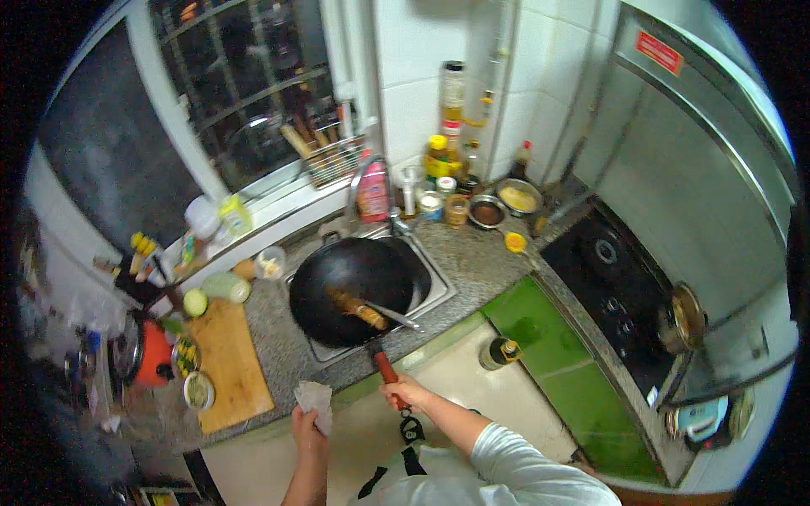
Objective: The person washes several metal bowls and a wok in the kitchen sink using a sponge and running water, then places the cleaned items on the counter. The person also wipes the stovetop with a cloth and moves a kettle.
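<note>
My right hand (405,392) grips the reddish handle of a black wok (354,272), which rests over a metal sink (440,291). In the wok lie a brush-like tool with a wooden handle (370,314) and a metal utensil (398,316) whose far end is hard to make out. My left hand (309,425) holds a crumpled whitish sheet, perhaps paper or cloth (314,401), left of the wok's handle and above the floor by the counter edge. The faucet (361,174) arches behind the wok.
Left of the sink are a wooden cutting board (231,373), a cut pale-green vegetable (228,286) and small bowls. Bottles, jars and two metal bowls (519,196) line the back counter. A gas stove (601,278) with a pot (683,316) stands right. A bottle (500,352) is on the floor.
</note>
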Tool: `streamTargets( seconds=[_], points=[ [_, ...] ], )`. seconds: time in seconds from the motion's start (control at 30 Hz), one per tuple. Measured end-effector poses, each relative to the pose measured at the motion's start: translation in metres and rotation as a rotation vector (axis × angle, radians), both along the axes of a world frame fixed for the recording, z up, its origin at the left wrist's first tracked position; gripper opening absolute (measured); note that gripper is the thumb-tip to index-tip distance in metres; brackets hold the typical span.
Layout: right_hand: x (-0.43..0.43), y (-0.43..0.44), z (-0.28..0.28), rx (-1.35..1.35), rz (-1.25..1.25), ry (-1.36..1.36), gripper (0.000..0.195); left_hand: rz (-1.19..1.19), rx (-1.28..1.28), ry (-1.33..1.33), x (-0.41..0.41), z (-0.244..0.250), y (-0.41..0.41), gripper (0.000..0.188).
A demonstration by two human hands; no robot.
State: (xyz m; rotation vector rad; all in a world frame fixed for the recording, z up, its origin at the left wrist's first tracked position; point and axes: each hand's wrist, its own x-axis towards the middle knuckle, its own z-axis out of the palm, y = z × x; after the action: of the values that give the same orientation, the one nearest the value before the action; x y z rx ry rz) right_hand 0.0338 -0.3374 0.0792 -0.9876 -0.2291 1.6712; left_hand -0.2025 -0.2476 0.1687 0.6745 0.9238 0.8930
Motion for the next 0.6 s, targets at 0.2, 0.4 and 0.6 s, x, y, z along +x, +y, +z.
streamTargets(
  seconds=[0.2,0.4,0.6],
  points=[
    [-0.009,0.004,-0.03,-0.013,0.047,-0.134,0.019,-0.298,0.077,-0.073,0.077,0.031,-0.011,0.046],
    [0.04,-0.013,-0.056,-0.07,-0.097,-0.696,0.034,-0.573,0.199,0.117,0.166,0.049,-0.03,0.055],
    [0.165,-0.115,-0.002,0.083,-0.667,-0.817,0.03,-0.703,0.28,0.291,0.262,0.022,-0.079,0.057]
  ],
)
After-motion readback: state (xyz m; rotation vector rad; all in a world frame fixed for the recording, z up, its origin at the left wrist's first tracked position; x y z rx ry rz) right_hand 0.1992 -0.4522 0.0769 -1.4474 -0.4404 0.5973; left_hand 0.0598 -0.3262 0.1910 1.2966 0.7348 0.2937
